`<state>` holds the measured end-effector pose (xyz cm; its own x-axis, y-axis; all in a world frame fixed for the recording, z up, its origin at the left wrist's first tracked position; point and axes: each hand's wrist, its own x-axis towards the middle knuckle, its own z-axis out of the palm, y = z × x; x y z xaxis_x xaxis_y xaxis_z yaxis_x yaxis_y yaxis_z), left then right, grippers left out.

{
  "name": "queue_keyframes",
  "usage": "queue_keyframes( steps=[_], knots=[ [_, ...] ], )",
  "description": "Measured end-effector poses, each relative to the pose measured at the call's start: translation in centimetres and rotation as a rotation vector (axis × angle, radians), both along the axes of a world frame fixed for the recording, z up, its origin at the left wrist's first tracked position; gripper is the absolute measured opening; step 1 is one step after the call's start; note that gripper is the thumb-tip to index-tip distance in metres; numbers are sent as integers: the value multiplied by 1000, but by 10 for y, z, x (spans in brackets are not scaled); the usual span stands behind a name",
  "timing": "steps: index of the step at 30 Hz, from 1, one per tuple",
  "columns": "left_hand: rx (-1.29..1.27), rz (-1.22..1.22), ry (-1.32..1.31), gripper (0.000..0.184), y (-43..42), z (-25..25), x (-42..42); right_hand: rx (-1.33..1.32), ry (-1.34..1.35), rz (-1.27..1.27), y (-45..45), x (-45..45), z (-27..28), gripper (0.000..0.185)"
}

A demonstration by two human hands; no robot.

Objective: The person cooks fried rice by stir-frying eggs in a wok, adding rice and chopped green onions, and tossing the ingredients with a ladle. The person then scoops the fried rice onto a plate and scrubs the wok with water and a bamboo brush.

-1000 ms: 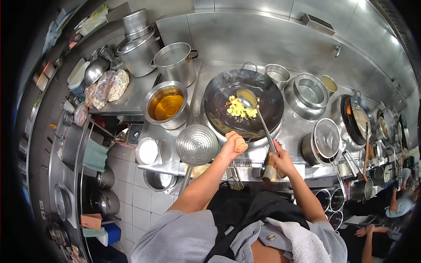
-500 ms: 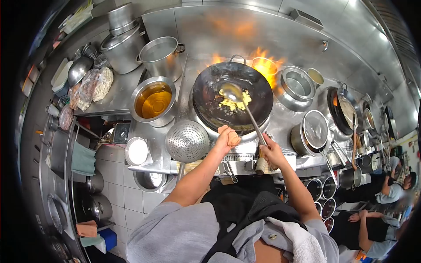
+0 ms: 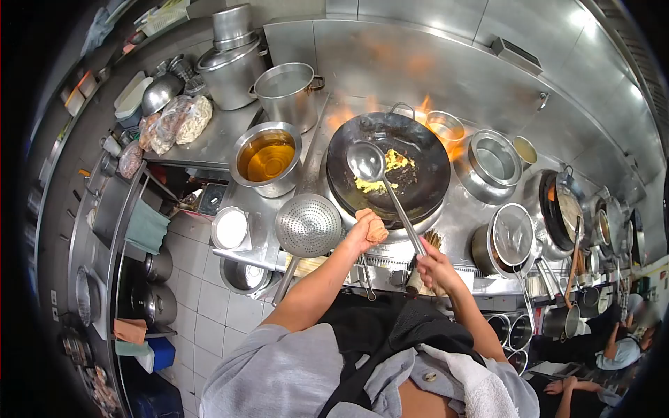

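Note:
A dark wok (image 3: 428, 157) sits over the burner, with flames rising behind its far rim. Yellow scrambled egg (image 3: 397, 160) lies inside it in two broken patches. My left hand (image 3: 359, 235) is closed on a folded orange-brown cloth (image 3: 377, 228) at the wok's near edge; whatever the cloth covers is hidden. In my right hand (image 3: 437, 269) is the handle of a long metal ladle (image 3: 366, 161). The ladle's bowl is inside the wok, left of its middle, by the egg. A bamboo brush (image 3: 416, 280) stands just beside my right hand.
A perforated strainer (image 3: 308, 224) and a pot of amber oil (image 3: 268, 161) stand on the left. Right of the wok are a metal pot (image 3: 493, 157) and a mesh sieve (image 3: 513, 234) over another pot. Co-workers (image 3: 617, 348) are at the far right.
The ladle's bowl has gone from over the egg to its left, and the egg is now split into two patches. The whole view has shifted, moving most things rightward.

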<state>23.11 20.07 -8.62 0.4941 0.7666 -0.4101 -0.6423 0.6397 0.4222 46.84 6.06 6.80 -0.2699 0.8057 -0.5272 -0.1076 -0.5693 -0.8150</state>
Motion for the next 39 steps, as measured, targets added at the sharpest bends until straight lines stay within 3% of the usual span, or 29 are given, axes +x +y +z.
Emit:
queue_keyframes(
  steps=[4,6,8,10,11,13,14,15,18,19,20,21,23,24,26,28,29,31,32,33,35,37,39],
  knots=[
    [-51,89,62,20,-8,11,3,-60,127,-190,21,17,-42,70],
    [-163,99,131,21,-15,29,11,362,-323,-110,15,28,-42,69],
    [78,18,-429,26,-46,15,8,427,-597,157,-13,68,14,67],
    [-8,162,-1,29,-103,94,21,279,-492,302,-46,105,67,68],
    [16,112,143,27,-111,103,20,282,-484,293,-54,115,78,68],
    [83,1,-162,22,-95,63,11,210,-473,369,-70,127,84,67],
    [-180,86,-88,17,-81,80,19,282,-587,380,-68,126,81,68],
    [-235,113,-50,12,-66,73,27,396,-702,371,-60,124,69,67],
    [-155,241,132,11,-75,91,49,516,-922,351,-26,109,19,69],
    [-157,227,138,11,-95,67,46,615,-1006,280,-14,106,-12,70],
    [-25,103,-58,11,-115,28,33,722,-1091,203,-8,104,-26,72],
    [115,-24,-250,12,-125,8,24,662,-1080,226,-16,95,-7,75],
    [30,185,163,10,-154,57,37,657,-950,210,-36,91,27,73],
    [100,99,-8,9,-149,31,17,602,-862,206,-45,94,33,71],
    [0,210,46,10,-118,53,22,535,-739,235,-64,99,38,68],
    [-85,220,173,10,-103,95,23,526,-752,308,-85,106,55,69],
    [-79,222,173,10,-110,92,19,561,-774,316,-93,109,71,70],
    [-31,168,177,27,-108,91,19,489,-834,394,-102,117,85,72],
    [-79,171,168,33,-102,89,22,561,-830,360,-102,120,73,71],
    [-199,141,-45,28,-95,88,20,543,-829,364,-92,113,62,71],
    [-273,142,107,24,-71,102,32,598,-1088,345,-61,94,31,68],
    [-178,199,175,24,-79,75,30,609,-1129,238,-40,69,-26,67],
    [61,116,-193,32,-123,36,14,627,-1143,127,-39,55,-13,70]
  ],
)
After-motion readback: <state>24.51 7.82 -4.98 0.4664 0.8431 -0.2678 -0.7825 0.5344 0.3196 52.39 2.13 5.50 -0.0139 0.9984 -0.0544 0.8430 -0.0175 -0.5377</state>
